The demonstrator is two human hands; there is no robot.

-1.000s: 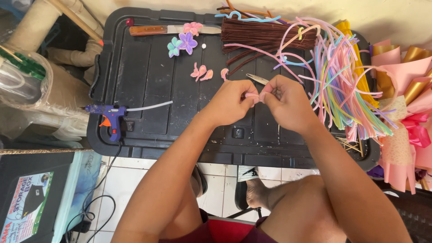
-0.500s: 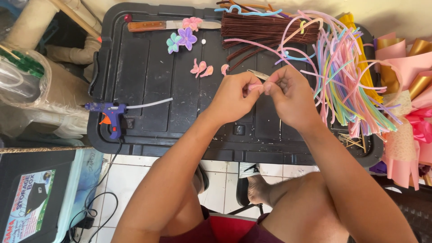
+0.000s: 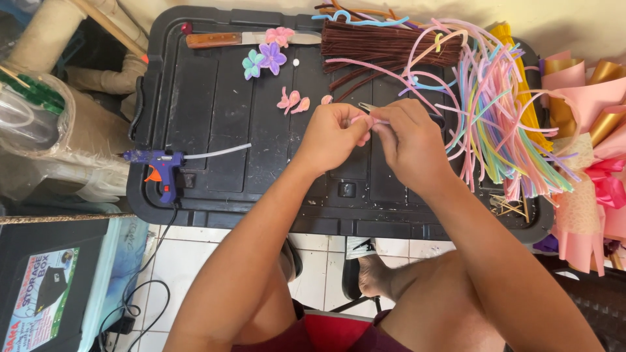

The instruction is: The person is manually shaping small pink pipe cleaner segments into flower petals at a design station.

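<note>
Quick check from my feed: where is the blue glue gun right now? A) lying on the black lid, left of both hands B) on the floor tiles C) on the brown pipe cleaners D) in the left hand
A: the blue glue gun lies on the black lid, well left of the left hand and right hand, untouched.

Pink pipe cleaner, bent, pinched between fingers.

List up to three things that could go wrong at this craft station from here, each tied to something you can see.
1. The glue gun lies on the black lid, cord trailing to the floor; it might snag.
2. The knife lies unsheathed beside the finished flowers.
3. The left hand and right hand pinch a small pink piece; it could slip.
</note>
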